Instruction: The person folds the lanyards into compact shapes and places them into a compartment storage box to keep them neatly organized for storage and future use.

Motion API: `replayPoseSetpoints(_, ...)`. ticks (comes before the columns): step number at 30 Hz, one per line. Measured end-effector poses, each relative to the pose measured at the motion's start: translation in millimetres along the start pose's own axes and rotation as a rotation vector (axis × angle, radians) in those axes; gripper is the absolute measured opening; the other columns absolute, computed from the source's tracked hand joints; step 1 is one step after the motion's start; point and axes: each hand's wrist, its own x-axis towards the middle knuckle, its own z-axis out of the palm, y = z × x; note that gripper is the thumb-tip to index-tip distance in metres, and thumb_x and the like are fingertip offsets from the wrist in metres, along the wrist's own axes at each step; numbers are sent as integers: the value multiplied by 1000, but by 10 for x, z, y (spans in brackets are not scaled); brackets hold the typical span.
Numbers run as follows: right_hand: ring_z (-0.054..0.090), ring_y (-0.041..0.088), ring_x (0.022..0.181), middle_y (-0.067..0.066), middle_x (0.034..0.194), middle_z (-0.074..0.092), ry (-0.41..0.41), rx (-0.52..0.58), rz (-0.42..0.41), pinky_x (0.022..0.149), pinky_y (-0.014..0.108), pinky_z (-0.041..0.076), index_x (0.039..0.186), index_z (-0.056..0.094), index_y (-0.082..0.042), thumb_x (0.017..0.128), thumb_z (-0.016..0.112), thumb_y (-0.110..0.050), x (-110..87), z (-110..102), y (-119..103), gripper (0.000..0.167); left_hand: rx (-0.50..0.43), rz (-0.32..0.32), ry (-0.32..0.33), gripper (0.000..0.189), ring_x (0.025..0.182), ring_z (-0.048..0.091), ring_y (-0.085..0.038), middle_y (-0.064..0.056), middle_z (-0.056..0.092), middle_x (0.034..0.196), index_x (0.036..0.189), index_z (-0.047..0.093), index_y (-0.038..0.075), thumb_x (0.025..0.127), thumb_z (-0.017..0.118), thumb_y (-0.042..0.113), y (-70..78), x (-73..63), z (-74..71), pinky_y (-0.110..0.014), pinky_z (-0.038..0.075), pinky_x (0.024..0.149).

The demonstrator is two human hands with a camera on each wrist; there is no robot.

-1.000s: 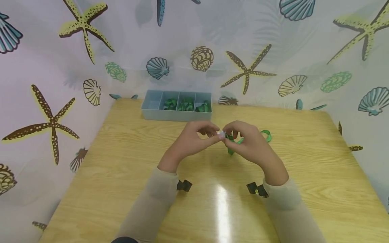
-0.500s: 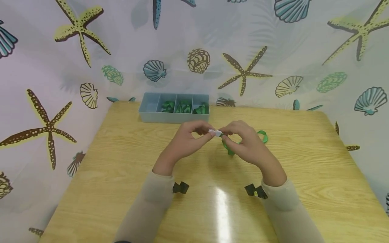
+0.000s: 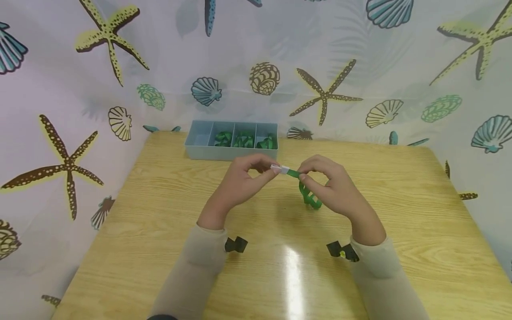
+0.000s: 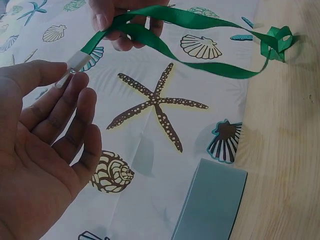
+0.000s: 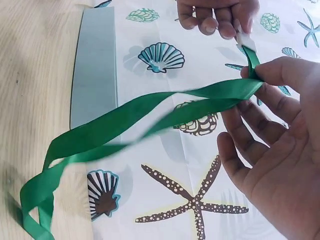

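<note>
A green ribbon lanyard (image 3: 313, 202) with a white clip (image 3: 284, 170) is stretched between both hands above the table. My left hand (image 3: 244, 182) pinches the white clip between thumb and index finger, its other fingers loosely bent in the left wrist view. With thumb and index finger, my right hand (image 3: 336, 186) pinches the green ribbon a short way from the clip. Beyond that grip the lanyard's doubled ribbon (image 5: 110, 122) hangs down in a long twisted loop, which shows fully in the left wrist view. Part of the clip is hidden behind the left fingertips.
A blue-grey divided box (image 3: 231, 153) stands at the back of the wooden table (image 3: 160, 231), with bundled green ribbon (image 3: 244, 140) in several compartments. Behind and at both sides hangs a white cloth (image 3: 232, 49) printed with starfish and shells.
My hands have drawn slightly apart, so a short stretch of green ribbon shows between clip and right hand. The loop that lay out to the right now hangs below the right hand.
</note>
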Motion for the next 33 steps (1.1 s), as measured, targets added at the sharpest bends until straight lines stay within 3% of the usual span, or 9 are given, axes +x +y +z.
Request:
replayPoseSetpoints(8,63,8,103,2,109,72,39,-12,15,95,22,50,102,76,-12,101,69,2,-24,-117,58,15,-7,-30,51,11,89,69,-15,3,78,101,110,80,20,103,73,24,-4,-5,-98,-39,57,82)
replayPoseSetpoints(14,63,10,108,-1,113,72,-73,-49,89,94,26,52,107,73,-15,107,65,-10,-27,-187,43,9,-24,-32,80,11,88,67,-17,0,78,102,110,80,18,103,73,23,-22,-11,-122,-39,55,79)
replayPoseSetpoints(22,63,19,109,3,118,73,-173,-90,219,90,43,53,112,71,-13,110,61,-18,-50,-224,7,12,0,-68,110,9,90,65,-17,1,76,103,108,78,19,103,72,24,-47,-19,-167,-41,54,82)
replayPoseSetpoints(27,63,22,107,4,115,72,-207,-57,243,92,49,53,110,70,-12,111,59,-19,-39,-230,-1,13,7,-70,143,9,91,65,-19,0,76,103,107,78,17,103,72,22,-41,-33,-237,-47,54,86)
replayPoseSetpoints(33,63,22,110,3,108,70,-258,-21,242,98,49,51,106,69,-12,112,56,-19,-35,-188,29,16,-16,-65,175,9,91,66,-18,-3,76,101,106,77,14,103,72,20,-61,-43,-306,-45,56,90)
